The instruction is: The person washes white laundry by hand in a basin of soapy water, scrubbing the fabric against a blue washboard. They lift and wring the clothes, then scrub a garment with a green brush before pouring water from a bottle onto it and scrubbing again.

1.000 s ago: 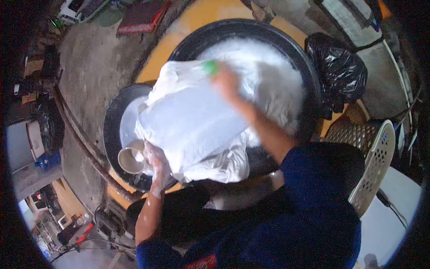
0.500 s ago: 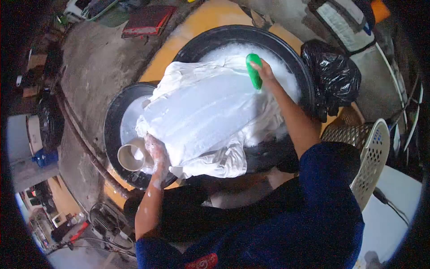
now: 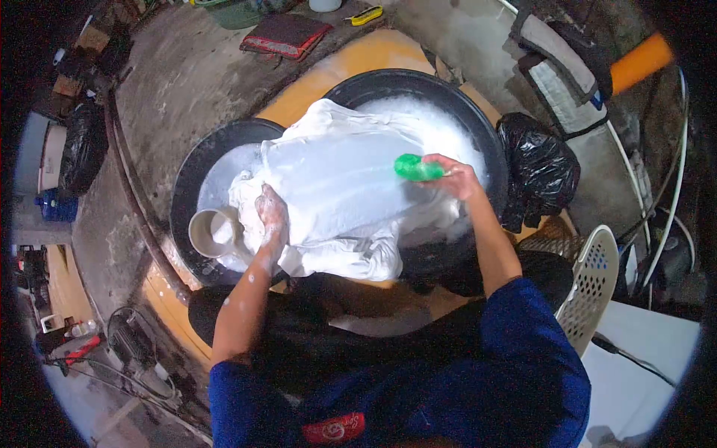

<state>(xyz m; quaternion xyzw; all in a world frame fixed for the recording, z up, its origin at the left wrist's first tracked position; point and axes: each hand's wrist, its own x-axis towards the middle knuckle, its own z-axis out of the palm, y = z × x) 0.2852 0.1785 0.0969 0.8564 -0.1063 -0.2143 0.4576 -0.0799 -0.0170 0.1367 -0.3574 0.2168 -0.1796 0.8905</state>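
Observation:
A wet white garment (image 3: 340,168) is spread flat over a smooth surface that it hides, spanning the two black tubs, with bunched folds along its near edge. My left hand (image 3: 272,214), flecked with suds, is closed on the bunched cloth at its left end. In my right hand (image 3: 459,179) is a green scrub brush (image 3: 418,168), held sideways over the right part of the cloth. Just left of my left hand, a beige cup (image 3: 203,233) with something white in it stands in the smaller tub.
The large black tub (image 3: 489,138) holds foamy water, and the smaller black tub (image 3: 187,175) overlaps its left side. A black plastic bag (image 3: 541,168) sits at the right, above a beige perforated basket (image 3: 590,287). A dark hose (image 3: 138,201) runs along the floor at the left.
My right hand has come down toward me with the brush, which has turned from upright to sideways. The left hand keeps its hold on the cloth. The whole view has shifted slightly.

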